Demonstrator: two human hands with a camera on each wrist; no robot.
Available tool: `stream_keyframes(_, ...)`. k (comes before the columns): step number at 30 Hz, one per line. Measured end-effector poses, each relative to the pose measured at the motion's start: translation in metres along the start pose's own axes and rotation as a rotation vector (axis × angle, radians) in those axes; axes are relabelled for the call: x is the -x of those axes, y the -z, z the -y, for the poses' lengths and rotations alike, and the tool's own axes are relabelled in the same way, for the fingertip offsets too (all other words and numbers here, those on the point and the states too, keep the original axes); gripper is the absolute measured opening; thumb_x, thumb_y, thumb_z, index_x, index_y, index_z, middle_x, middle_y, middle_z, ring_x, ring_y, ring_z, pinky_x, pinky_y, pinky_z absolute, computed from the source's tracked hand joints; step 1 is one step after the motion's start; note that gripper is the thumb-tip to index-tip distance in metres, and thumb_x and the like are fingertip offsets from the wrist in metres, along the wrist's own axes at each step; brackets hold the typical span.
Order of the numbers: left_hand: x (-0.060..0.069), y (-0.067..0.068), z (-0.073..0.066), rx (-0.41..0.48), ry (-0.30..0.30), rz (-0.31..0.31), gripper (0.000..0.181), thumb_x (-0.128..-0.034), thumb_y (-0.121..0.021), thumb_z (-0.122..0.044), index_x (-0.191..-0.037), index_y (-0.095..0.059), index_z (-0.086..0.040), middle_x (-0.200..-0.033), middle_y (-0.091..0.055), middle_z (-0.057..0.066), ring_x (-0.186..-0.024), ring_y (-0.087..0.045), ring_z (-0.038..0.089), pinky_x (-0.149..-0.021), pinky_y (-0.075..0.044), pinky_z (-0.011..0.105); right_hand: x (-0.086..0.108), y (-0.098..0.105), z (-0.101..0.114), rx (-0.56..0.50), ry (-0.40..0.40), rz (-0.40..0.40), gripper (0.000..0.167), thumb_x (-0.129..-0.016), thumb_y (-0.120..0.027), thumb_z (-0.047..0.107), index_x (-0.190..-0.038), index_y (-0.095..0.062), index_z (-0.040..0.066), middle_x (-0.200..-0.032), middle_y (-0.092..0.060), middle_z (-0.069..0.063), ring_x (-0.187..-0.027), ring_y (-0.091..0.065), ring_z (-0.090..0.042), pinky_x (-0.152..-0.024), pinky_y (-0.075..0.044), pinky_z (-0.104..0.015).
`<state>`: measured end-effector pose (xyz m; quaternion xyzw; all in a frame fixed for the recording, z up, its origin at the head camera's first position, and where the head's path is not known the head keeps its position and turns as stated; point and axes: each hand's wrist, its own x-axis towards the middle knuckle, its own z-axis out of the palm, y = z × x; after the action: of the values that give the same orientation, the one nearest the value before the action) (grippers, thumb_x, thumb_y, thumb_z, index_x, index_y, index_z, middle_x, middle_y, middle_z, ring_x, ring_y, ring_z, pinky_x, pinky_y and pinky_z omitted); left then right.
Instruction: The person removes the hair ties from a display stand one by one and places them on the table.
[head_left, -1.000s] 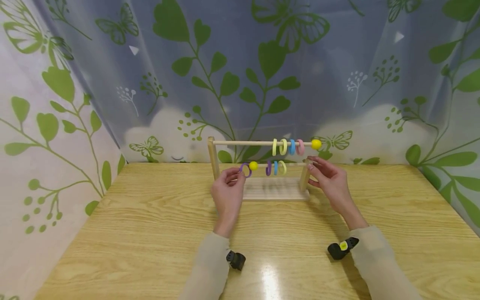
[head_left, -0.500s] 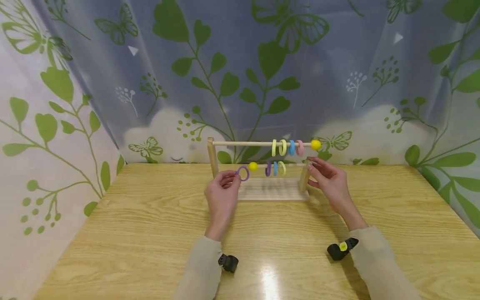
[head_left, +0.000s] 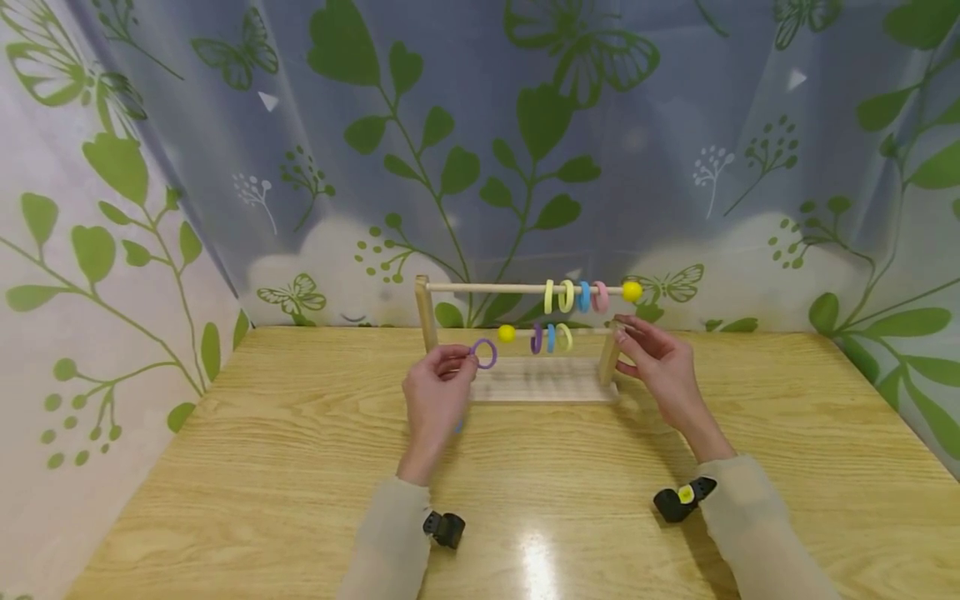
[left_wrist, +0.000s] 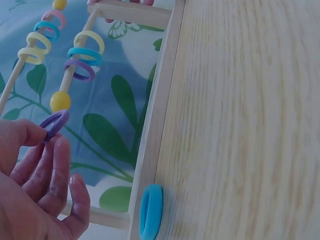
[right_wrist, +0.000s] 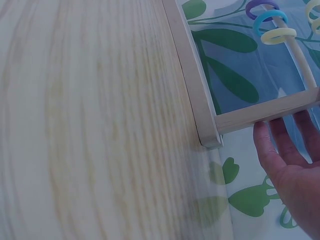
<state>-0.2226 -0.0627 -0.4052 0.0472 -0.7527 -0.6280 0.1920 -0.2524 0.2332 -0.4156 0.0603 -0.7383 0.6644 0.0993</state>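
Observation:
My left hand [head_left: 437, 392] pinches a purple ring [left_wrist: 62, 119] between thumb and fingers. The ring hangs free, just off the yellow ball [head_left: 507, 333] at the lower rod's left end. On that rod sit a purple ring [head_left: 536, 339], a blue ring [head_left: 551, 337] and a pale yellow ring [left_wrist: 102, 45]. The rod belongs to a wooden stand [head_left: 540, 387]. My right hand [head_left: 663, 367] grips the top of the stand's right post [head_left: 611, 358], thumb in front; in the right wrist view its fingers touch the post's outer side.
The upper rod [head_left: 480, 287] bears two pale yellow rings, a blue ring [head_left: 585, 297] and a pink ring [head_left: 601, 297], with a yellow ball [head_left: 632, 291] at its right end. A loose blue ring [left_wrist: 151, 212] lies against the base's front edge. A patterned curtain [head_left: 480, 167] hangs behind the table [head_left: 570, 483].
My left hand has moved left and slightly down with the purple ring, away from the lower rod's ball. The loose blue ring now shows beside the left wrist. My right hand stays put.

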Motion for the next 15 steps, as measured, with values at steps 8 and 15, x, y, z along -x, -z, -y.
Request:
stream_keyframes(8, 0.0, 0.01, -0.002, -0.034, -0.004, 0.12, 0.009, -0.089, -0.076, -0.01, -0.097, -0.077, -0.007, -0.088, -0.078, 0.012, -0.073, -0.071, 0.008, -0.069, -0.056, 0.016, 0.0, 0.0, 0.0, -0.003, -0.007, -0.001, 0.052, -0.1, -0.067, 0.028, -0.144, -0.057, 0.002, -0.114, -0.069, 0.022, -0.104, -0.068, 0.004, -0.079, -0.061, -0.025)
stream_keyframes(15, 0.001, 0.018, 0.0, -0.066, 0.004, 0.242, 0.009, -0.0894, -0.076, -0.012, -0.098, -0.076, -0.008, -0.091, -0.079, 0.01, -0.078, -0.07, 0.012, -0.073, -0.057, 0.02, 0.001, 0.0, 0.0, -0.004, -0.007, 0.0, 0.052, -0.1, -0.067, 0.028, -0.144, -0.057, 0.002, -0.114, -0.069, 0.023, -0.105, -0.068, 0.004, -0.079, -0.061, -0.025)
